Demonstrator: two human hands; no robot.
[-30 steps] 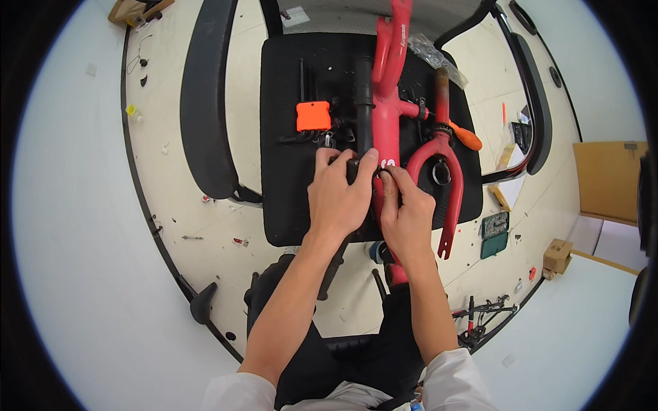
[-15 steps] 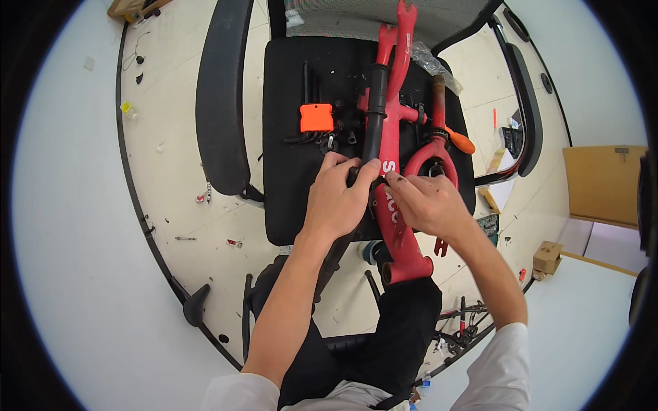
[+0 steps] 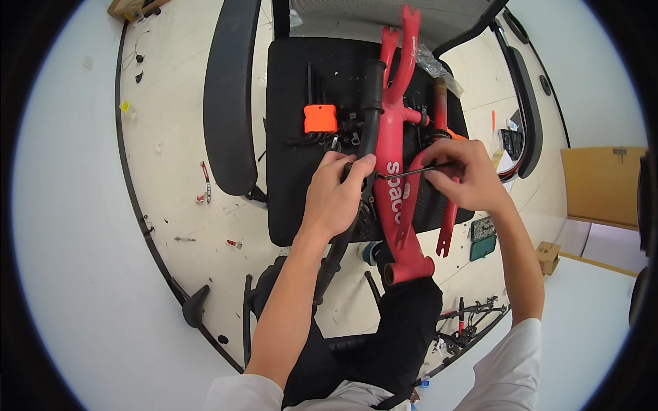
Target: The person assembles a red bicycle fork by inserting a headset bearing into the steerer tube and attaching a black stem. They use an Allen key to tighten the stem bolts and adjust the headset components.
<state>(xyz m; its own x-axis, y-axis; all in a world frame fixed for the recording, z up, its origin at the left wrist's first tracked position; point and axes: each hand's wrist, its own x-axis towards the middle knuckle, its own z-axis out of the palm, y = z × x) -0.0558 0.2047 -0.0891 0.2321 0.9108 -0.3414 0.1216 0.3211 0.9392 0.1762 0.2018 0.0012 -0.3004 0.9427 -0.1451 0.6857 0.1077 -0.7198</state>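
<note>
Head view: right hand (image 3: 460, 179) pinches a hex key (image 3: 411, 171); left hand (image 3: 337, 198) seemingly grips the handlebar (image 3: 370, 116).

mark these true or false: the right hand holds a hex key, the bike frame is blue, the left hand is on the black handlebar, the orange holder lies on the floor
1. The right hand holds a hex key. True.
2. The frame is blue. False: it is red.
3. The left hand is on the black handlebar. True.
4. The orange holder lies on the floor. False: it lies on the black chair seat.
</note>
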